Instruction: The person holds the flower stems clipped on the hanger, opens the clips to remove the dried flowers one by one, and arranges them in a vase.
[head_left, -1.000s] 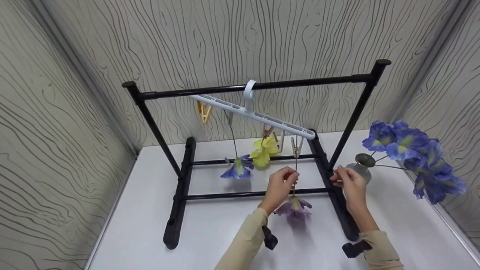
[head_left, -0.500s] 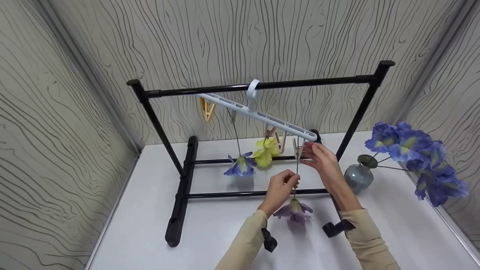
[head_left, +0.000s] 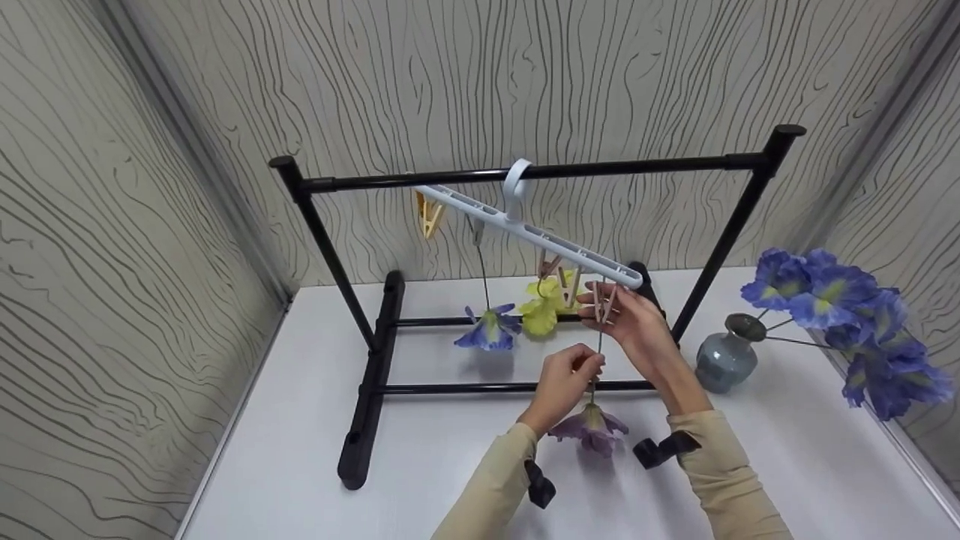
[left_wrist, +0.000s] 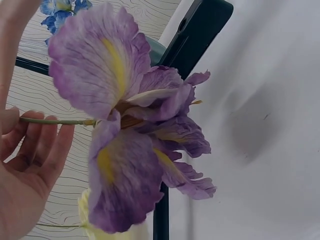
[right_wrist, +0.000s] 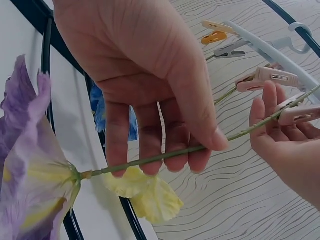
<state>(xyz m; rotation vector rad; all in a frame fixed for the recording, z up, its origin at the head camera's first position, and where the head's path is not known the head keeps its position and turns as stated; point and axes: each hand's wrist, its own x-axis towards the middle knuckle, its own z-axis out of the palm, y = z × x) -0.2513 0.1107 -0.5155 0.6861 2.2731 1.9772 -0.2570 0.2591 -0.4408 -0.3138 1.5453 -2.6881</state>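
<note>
My left hand (head_left: 562, 384) pinches the green stem (right_wrist: 150, 159) of a purple artificial iris (left_wrist: 120, 100), which hangs head down. The stem runs up past a pink clothespin (head_left: 604, 301) at the right end of a pale blue hanger (head_left: 555, 241). Whether the clothespin clamps the stem cannot be made out. My right hand (head_left: 637, 330) is at this clothespin, its fingers extended behind it and touching or nearly touching; its thumb is partly hidden. A blue flower (head_left: 489, 330) and a yellow flower (head_left: 541, 311) hang further along the hanger.
A black rack (head_left: 630, 169) carries the hanger, which tilts down to the right. More clothespins hang on it, among them a yellow clothespin (head_left: 430, 216). To the right, a grey-blue vase (head_left: 726, 364) with several blue flowers (head_left: 832, 296) stands on the white table (head_left: 277, 450).
My right hand has moved from beside the vase, left and up to the pink clothespin, its fingers now behind it. My left hand keeps its pinch on the stem. The head view has shifted slightly.
</note>
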